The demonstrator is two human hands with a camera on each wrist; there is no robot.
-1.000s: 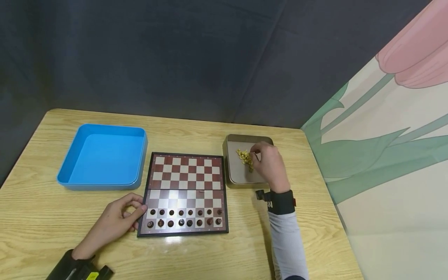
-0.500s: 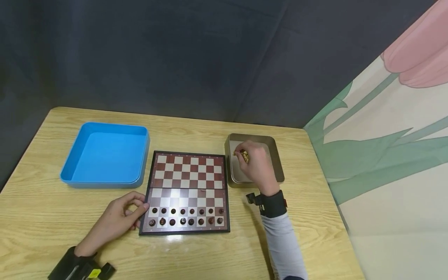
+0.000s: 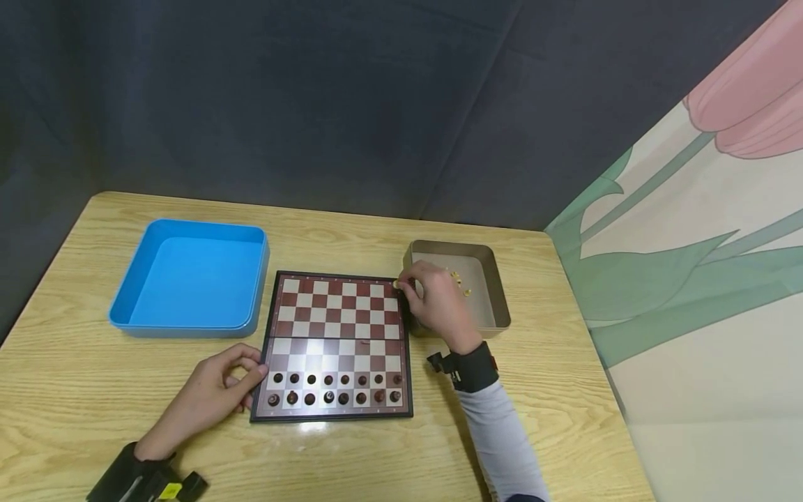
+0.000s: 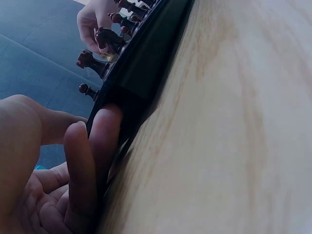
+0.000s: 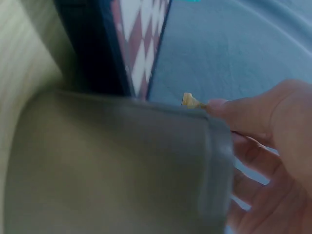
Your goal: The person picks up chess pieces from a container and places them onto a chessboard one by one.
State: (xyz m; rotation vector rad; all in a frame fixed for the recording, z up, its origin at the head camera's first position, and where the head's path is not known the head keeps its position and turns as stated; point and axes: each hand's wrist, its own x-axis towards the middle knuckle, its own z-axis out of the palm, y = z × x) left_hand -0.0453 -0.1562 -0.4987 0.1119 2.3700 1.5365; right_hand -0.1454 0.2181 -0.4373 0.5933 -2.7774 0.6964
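Note:
A magnetic chessboard (image 3: 332, 314) lies on the table, with dark chess pieces (image 3: 328, 397) standing in two rows along its near side. At its left edge my left hand (image 3: 210, 394) grips the board; in the left wrist view the fingers (image 4: 106, 131) press against its black side. My right hand (image 3: 439, 300) pinches a gold chess piece (image 5: 190, 100) between thumb and fingertips, over the board's far right corner. Beneath that hand is a metal tin (image 3: 500, 296), where several gold pieces (image 3: 456, 278) show; the hand covers part of the inside.
A blue tray (image 3: 188, 282) stands on the wooden table (image 3: 339, 460) at the back left of the board. A dark curtain (image 3: 301, 104) hangs behind the table, and a flower-patterned cloth (image 3: 677, 293) is on the right.
My right hand has moved left from inside the tin to the board's far right corner, with a gold chess piece in its fingers. My left hand has stayed on the board's edge.

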